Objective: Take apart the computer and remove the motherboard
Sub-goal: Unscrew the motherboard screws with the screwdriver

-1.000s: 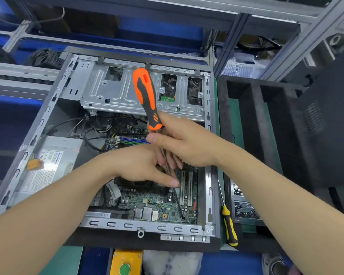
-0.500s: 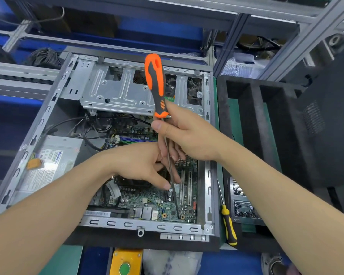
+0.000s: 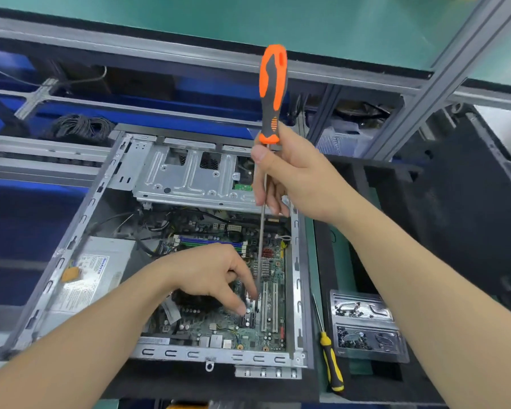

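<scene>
Green-matted counter under a metal shelf frame, carrying an open computer case laid on its side. Motherboard seated on the case floor, between the power supply at left and the right wall. Right grip pinching the bare shaft of a long orange screwdriver just below the handle, handle up, tip down among the slots. Left grip reaching onto the board, forefinger stretched beside the tip, other fingers curled. Possibly pinching a screw, but too small to tell.

Judged best done thus: seat the tip square in the screw head, hold the shaft upright, press lightly, and shift the right grip onto the handle before turning, to avoid slipping onto the circuitry.

Counted: two screwdrivers, one orange in hand and one yellow screwdriver lying right of the case; two clear trays of loose screws; one drive cage.
</scene>
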